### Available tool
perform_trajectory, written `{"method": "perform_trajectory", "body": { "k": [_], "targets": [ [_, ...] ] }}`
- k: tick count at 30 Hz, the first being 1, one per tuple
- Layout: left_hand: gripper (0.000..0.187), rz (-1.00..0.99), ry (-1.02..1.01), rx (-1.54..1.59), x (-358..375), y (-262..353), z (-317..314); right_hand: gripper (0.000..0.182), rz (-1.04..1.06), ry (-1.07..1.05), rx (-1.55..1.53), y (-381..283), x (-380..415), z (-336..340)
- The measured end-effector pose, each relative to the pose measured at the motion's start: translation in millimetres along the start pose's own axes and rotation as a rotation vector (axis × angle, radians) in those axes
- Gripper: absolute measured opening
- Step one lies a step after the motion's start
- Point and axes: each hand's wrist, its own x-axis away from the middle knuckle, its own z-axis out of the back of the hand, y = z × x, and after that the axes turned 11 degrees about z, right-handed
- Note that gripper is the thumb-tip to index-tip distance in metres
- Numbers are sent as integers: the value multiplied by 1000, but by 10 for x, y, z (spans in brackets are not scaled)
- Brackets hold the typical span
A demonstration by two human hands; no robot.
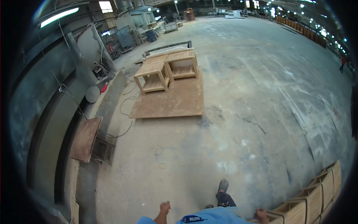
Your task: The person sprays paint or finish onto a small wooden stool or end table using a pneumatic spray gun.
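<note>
My left hand (165,207) hangs low at the bottom of the view, left of my blue shirt, with its fingers curled and nothing visible in them. At the bottom right, my right hand (260,214) is beside the near end of a row of light wooden pieces (307,199); its fingers look curled, and whether they touch the wood is unclear. Farther ahead, small slatted wooden tables (153,68) stand on a flat brown board (169,102) on the floor.
A tilted brown panel (85,139) rests on a stand at the left, near a low concrete ledge (112,89). A hose (125,130) curves over the floor. Machinery (143,22) stands at the back left. A person (342,63) is far off at the right.
</note>
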Motion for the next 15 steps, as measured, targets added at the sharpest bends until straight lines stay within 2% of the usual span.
{"method": "perform_trajectory", "body": {
  "k": [1, 2, 3, 8, 10, 12, 13, 14, 15],
  "targets": [
    [30, 121, -64, 0, 81, -13, 5, 38, -4, 25, 49, -131, -143, -104],
    [33, 63, -39, -73, 150, -30, -9, 38, -4, 20, 39, -299, -302, -190],
    [33, -69, -65, -181, 602, 159, 70, 38, -43, 1, 93, -596, -435, -263],
    [35, -70, 2, -41, 454, 1091, 223, 38, -135, 0, 190, -1506, -1532, -765],
    [36, -66, 18, 33, 309, 1384, 251, 40, -51, -75, 385, -1941, -2177, -1053],
    [37, -34, 11, 94, 174, 1436, 192, 45, 185, -205, 623, -2592, -2717, -1330],
    [38, -21, 1, 109, 80, 1460, 182, 49, 255, -180, 625, -2847, -3025, -1536],
    [38, -22, -16, 112, -62, 1585, 170, 43, 492, -209, 611, -3107, -3324, -1734],
    [39, -31, -35, 110, -245, 1770, 162, 43, 362, -100, 487, -3804, -3096, -2003]
  ]
}}
